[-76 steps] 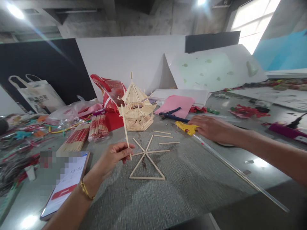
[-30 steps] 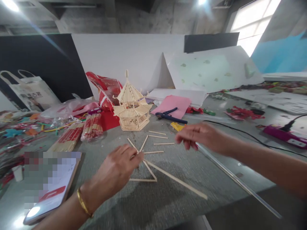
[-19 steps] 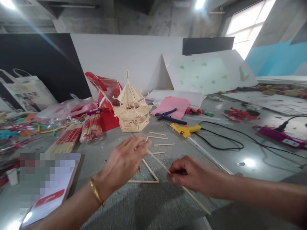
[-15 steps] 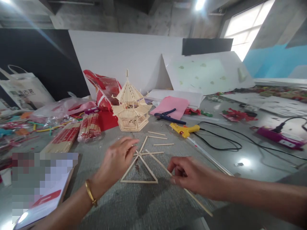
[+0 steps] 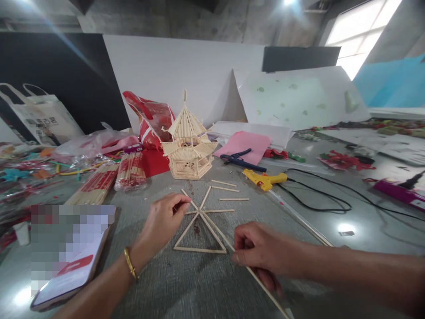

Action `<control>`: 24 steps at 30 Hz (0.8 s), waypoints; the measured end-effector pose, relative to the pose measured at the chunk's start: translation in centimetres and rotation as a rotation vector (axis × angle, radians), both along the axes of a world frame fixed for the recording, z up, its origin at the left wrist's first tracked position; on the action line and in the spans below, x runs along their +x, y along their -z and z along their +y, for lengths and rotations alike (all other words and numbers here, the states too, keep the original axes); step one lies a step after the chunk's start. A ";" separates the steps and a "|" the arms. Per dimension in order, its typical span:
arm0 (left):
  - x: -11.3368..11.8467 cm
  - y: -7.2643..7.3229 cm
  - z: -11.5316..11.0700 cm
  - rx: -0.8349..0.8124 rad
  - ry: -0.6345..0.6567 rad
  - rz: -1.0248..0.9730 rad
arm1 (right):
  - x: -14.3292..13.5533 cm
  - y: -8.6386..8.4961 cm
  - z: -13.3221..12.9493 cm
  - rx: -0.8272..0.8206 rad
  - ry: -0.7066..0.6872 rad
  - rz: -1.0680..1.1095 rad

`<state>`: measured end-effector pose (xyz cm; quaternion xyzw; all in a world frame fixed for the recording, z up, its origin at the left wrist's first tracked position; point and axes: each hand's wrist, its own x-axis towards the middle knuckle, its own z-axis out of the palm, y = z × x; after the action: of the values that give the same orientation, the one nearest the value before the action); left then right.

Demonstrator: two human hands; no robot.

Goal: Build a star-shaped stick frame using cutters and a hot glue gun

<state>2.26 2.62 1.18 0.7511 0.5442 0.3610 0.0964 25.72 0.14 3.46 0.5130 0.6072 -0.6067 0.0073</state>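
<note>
- The long stick (image 5: 265, 290) slants from the centre to the bottom edge, lower right; your right hand (image 5: 262, 248) pinches it.
- Its upper end meets or nears the hub of the spoked stick layout (image 5: 199, 250), mid-frame on the surface (image 5: 159, 283).
- Your left hand (image 5: 166, 217), fingers drawn close, is at the upper-left spoke; you cannot tell whether it grips.
- Behind, upper centre, stands your stick pagoda (image 5: 188, 153).

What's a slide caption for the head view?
Right hand holds a long stick, left hand by the spokes, model pagoda behind.
</note>
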 end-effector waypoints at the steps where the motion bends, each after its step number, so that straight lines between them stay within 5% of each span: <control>1: 0.0 0.1 0.0 -0.001 0.004 0.005 | -0.1 0.2 0.0 -0.003 -0.002 -0.003; 24: 0.1 1.7 0.5 0.026 0.165 0.236 | -0.5 1.2 0.2 -0.001 -0.053 -0.008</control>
<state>2.36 3.07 -0.49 0.8317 0.4835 0.2680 0.0516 25.20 0.36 2.30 0.4990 0.6204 -0.6045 0.0261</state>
